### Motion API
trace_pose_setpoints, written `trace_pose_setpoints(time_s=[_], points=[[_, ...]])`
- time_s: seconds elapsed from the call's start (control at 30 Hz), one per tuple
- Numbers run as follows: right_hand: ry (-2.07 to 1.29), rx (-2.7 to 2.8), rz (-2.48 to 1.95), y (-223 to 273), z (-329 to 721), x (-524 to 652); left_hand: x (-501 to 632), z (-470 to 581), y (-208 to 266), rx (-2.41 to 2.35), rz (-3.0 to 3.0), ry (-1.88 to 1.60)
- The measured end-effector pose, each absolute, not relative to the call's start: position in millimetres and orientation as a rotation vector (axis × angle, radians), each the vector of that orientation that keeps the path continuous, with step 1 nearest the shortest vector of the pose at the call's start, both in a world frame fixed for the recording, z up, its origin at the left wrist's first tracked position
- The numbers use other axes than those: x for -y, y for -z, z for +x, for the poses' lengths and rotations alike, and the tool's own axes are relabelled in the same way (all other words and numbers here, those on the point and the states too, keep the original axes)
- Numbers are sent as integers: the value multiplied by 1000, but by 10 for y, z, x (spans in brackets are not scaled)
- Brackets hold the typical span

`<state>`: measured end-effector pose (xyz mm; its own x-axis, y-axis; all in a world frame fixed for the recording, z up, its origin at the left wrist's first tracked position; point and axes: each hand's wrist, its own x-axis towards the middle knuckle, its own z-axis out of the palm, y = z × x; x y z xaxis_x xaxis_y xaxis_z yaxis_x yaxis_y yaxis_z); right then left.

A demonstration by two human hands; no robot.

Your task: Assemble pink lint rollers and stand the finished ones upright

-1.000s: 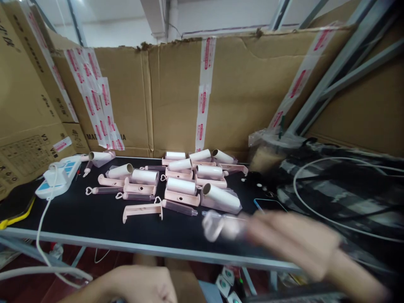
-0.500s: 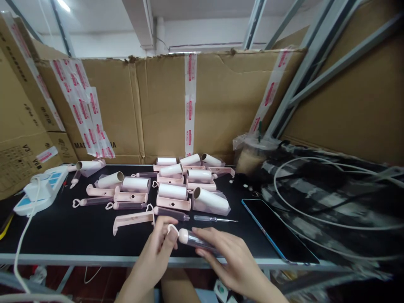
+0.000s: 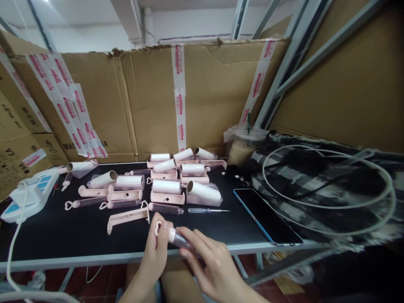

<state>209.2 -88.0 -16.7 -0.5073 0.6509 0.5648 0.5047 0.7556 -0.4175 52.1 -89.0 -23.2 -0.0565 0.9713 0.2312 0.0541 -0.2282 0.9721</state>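
Near the table's front edge, both my hands meet on one lint roller handle point(image 3: 181, 240), a see-through tube with a pale pink collar and a heart-shaped loop. My left hand point(image 3: 157, 244) pinches the loop between thumb and fingers. The tube's other end is wrapped by my right hand point(image 3: 210, 263), which hides that end. Just beyond my left hand lies a bare pink roller frame point(image 3: 128, 218). Another clear handle point(image 3: 166, 208) rests behind it, beside a small clear-handled screwdriver point(image 3: 208, 210).
Several white paper rolls point(image 3: 166, 186) lie with pink frames point(image 3: 167, 198) across the black tabletop point(image 3: 78, 235). A phone point(image 3: 268, 216) and coiled white cable point(image 3: 328, 147) are on the right, with a drink cup point(image 3: 243, 147) behind. A power strip point(image 3: 30, 198) sits left. Cardboard point(image 3: 151, 97) walls the back.
The view has shifted, so the table items sit slightly more to the left. My hands are a little nearer the table's edge, still on the same handle, which tilts more downward to the right.
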Motion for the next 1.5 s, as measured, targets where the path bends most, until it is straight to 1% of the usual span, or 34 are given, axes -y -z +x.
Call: trace_pose_setpoints(time_s=[0.07,0.13,0.2,0.27,0.3,0.33,0.37,0.4,0.43,0.47,0.53,0.6,0.67,0.73,0.8,0.87,1.0,1.1,1.2,1.3,1.5], points=[[-458,2165,-875,176,2043,885,825,528,313,-1192,1411,-1434],[-822,2073,-877,178,2008,879,787,509,378,-1168,1460,-1405],[-1372,1886,-885,185,1995,862,789,487,423,-1115,1486,-1359],[-2020,1591,-857,204,2001,833,826,477,453,-1047,1488,-1323],[-2294,1438,-820,219,2012,814,851,475,462,-1017,1488,-1310],[-2490,1333,-779,234,2028,792,879,468,469,-1000,1495,-1294],[-2582,1305,-740,247,2051,765,905,452,471,-994,1513,-1281],[-2565,1356,-713,253,2081,733,929,421,468,-1001,1547,-1275],[-2449,1465,-705,249,2122,693,950,371,458,-1025,1599,-1284],[-2253,1591,-725,232,2172,644,967,300,442,-1070,1667,-1308],[-1761,1814,-804,153,2293,517,986,99,403,-1251,1825,-1395],[-1280,1970,-902,29,2408,367,980,-139,377,-1576,1971,-1415],[-911,2127,-959,-94,2467,230,935,-356,389,-1935,2116,-1256],[-631,2308,-968,-154,2439,139,848,-508,436,-2197,2276,-1043],[-387,2478,-951,-116,2340,94,729,-586,494,-2364,2414,-887],[-168,2585,-925,5,2214,65,599,-615,539,-2479,2485,-804],[179,2616,-843,278,2041,-49,371,-643,574,-2504,2525,-645],[345,2642,-767,361,2001,-181,232,-684,568,-2532,2398,-507],[395,2709,-700,356,1961,-312,94,-727,539,-2561,2226,-432],[433,2682,-735,329,1878,-429,-46,-773,507,-2563,2153,-393],[539,2637,-728,308,1793,-495,-191,-885,529,-2529,2280,-430]])
